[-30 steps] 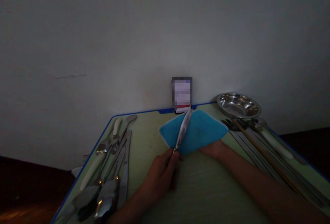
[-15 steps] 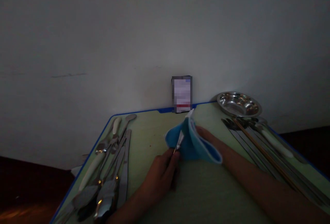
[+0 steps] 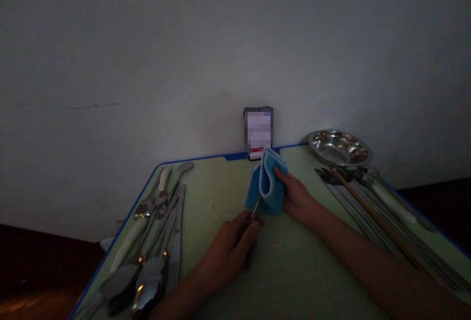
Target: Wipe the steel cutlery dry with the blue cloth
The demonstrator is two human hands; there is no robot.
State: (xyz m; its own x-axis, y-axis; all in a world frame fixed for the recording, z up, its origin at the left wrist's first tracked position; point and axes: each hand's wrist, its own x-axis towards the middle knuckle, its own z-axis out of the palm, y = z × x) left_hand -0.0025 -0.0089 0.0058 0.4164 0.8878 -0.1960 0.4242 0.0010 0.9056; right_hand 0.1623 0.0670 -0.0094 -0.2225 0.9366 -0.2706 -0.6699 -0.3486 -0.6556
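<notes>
My left hand is closed round the near end of a slim metal piece of cutlery. Its far end disappears into a blue cloth with a pale edge, so I cannot tell which kind it is. On the cloth's right side, my right hand grips it, the thumb lying over the front. The cloth is folded and stands up in loops around the metal piece. Both hands are raised over the middle of the pale green table.
Spoons, knives and other cutlery lie in a heap on the left. To the right are more cutlery with a wooden chopstick and a shiny metal bowl. A phone leans against the wall at the table's blue edge.
The cloth, spread wide before, is now folded narrower around the metal piece. My right hand has come out from behind the cloth and shows on its right side. My left hand keeps its grip.
</notes>
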